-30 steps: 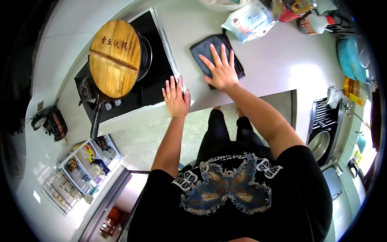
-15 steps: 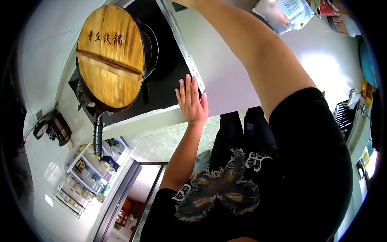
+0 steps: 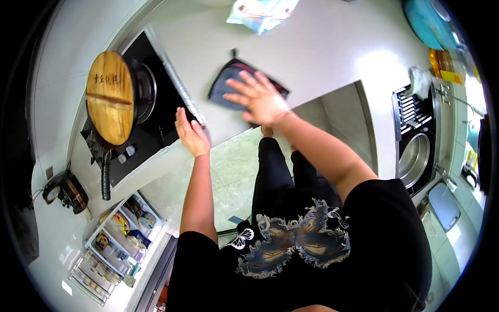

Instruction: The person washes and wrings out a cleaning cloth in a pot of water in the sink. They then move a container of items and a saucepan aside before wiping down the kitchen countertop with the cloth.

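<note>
Since half a second ago, the bare right hand and the dark grey folded fabric cloth under it have come back from the far part of the counter to near its front edge.

At the far left, one small black appliance with a brown stripe stands by the white wall. Next comes the round yellow-brown wooden lid, which has dark written characters and a wooden bar across it. It covers a black metal wok, whose long black wrapped handle points toward the person's side. Wok and lid are on the black glass stove.

At the front right corner of this stove is the bare left hand. It grasps nothing; its fingers are straight, and whether it presses on the edge I cannot tell.

To the right of it, the cloth lies on the light grey smooth counter, a small loop at its far corner. The right hand, a little blurred, is spread flat over the cloth, not clenched. Beyond the cloth lies the white and blue plastic packet. At far right are the turquoise plastic basin and, nearer, the round silver metal pan.
</note>
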{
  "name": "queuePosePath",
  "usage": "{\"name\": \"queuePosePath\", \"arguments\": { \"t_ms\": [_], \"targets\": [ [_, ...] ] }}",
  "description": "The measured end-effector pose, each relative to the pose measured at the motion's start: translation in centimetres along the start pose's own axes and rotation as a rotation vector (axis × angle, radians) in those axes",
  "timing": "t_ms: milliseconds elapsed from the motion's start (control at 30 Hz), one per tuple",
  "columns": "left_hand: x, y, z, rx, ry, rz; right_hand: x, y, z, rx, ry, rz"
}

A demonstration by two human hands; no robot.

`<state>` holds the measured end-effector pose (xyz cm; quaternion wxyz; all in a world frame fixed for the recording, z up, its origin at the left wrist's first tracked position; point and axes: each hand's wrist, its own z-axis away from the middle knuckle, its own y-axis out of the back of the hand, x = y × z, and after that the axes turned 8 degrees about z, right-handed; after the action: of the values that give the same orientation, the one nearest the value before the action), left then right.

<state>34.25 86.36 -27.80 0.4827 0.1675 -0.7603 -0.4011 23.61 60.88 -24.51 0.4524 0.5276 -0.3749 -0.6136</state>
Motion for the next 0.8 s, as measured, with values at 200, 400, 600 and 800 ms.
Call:
{"name": "queuePosePath", "arguments": {
  "t_ms": [200,400,600,800],
  "targets": [
    [0.0,-0.4,0.0,-0.017,-0.058,-0.101,23.4,3.9,13.1,0.307,-0.602,0.271],
    [-0.2,-0.3,0.1,-0.032,-0.083,-0.087,36.1,3.3,18.0,0.392,-0.992,0.455],
    [-0.3,-0.4,0.2,-0.007,-0.119,-0.102,22.0,1.5,11.0,0.332,-1.093,0.467],
    [-1.2,-0.7,0.5,-0.009,-0.119,-0.075,-2.8,-2.3,2.4,0.307,-0.783,0.105]
  ]
}}
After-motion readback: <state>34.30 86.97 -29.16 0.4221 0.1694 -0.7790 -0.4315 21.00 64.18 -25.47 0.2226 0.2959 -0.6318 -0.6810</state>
